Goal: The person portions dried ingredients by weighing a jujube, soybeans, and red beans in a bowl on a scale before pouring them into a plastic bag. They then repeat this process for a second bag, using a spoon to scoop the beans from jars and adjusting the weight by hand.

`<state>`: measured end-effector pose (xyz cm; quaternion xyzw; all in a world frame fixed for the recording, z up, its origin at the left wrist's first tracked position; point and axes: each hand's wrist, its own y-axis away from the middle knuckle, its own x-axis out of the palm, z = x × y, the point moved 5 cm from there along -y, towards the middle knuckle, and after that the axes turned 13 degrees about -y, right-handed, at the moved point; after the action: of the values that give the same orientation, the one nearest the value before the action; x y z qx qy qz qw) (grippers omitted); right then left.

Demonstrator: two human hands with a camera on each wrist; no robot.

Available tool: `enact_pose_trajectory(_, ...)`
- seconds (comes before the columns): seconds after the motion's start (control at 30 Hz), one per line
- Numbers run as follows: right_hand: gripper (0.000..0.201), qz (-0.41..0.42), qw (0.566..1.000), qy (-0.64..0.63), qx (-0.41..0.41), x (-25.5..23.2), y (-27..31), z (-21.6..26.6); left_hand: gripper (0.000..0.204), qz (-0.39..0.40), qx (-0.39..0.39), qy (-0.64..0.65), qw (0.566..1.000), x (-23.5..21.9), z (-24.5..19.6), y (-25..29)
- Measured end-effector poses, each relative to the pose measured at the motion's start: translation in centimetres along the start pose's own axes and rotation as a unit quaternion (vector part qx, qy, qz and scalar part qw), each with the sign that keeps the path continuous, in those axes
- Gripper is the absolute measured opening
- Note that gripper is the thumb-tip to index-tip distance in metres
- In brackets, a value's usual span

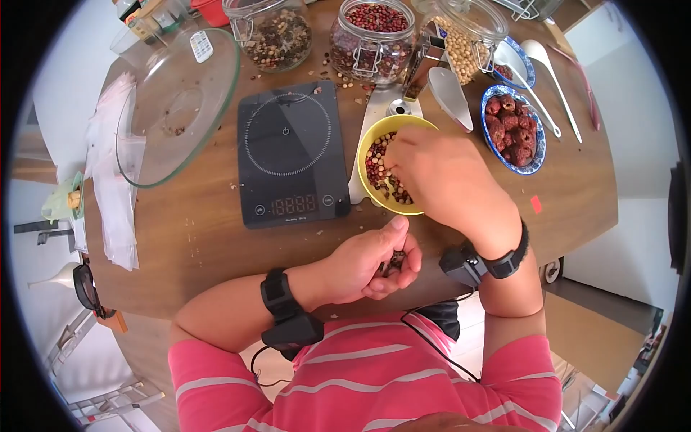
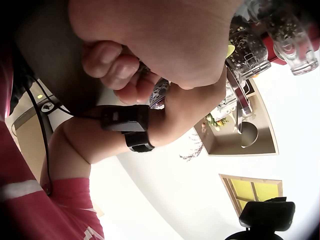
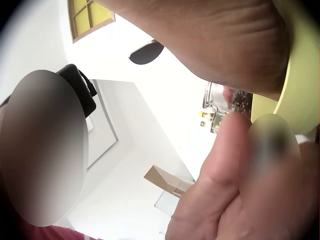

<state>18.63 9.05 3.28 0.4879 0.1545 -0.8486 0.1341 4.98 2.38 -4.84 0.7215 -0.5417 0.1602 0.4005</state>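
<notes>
A yellow bowl [image 1: 366,131] holds a mix of small red, dark and tan beans [image 1: 377,160]. Over its right side, my right hand [image 1: 450,176] reaches in with the fingers pointing down; the fingertips are partly hidden, and I cannot tell whether they pinch anything. Just below the bowl's near rim, my left hand [image 1: 367,263] is cupped palm up, its fingers curled round a small heap of dark, bean-like pieces [image 1: 391,265]. In the left wrist view the curled fingers [image 2: 117,72] of this hand show, with the palm mostly hidden.
Left of the bowl lies a black kitchen scale [image 1: 288,155], and beyond it a glass lid [image 1: 180,115]. Jars [image 1: 371,43] of beans line the back. To the right stand a blue-rimmed dish [image 1: 512,129] of dark red dried fruit and a white spoon [image 1: 551,83]. Plastic bags [image 1: 115,187] lie far left.
</notes>
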Motion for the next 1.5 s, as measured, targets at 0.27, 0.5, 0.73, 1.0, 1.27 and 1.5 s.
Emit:
enact_pose_trajectory(0.27, 0.012, -0.063, 0.987, -0.149, 0.018, -3.3, 0.8, -1.6, 0.078, 0.008, 0.001, 0.012, 1.0, 0.0, 0.1, 0.0)
enact_pose_trajectory(0.5, 0.017, 0.148, 0.916, -0.371, -0.04, -4.2, 2.1, 1.9, 0.076, 0.008, 0.018, 0.057, 0.998, -0.1, -0.1, 0.0)
enact_pose_trajectory(0.73, 0.008, 0.009, 0.992, -0.12, -0.032, -1.9, 1.1, 0.4, 0.07, -0.002, -0.002, 0.055, 0.998, -0.2, 0.1, -0.2)
enact_pose_trajectory(1.0, 0.014, 0.06, 0.997, 0.048, 0.016, 0.5, 0.2, 0.8, 0.069, -0.002, 0.004, 0.026, 1.0, 0.0, 0.1, -0.1)
enact_pose_trajectory(1.27, 0.011, 0.031, 0.998, 0.058, 0.007, 1.2, -0.5, 1.1, 0.069, 0.005, 0.016, 0.004, 1.0, 0.2, 0.0, -0.1)
enact_pose_trajectory(1.5, 0.007, 0.007, 0.999, 0.038, 0.007, 1.0, -0.4, 0.6, 0.069, 0.001, 0.009, -0.01, 1.0, 0.1, 0.0, -0.2)
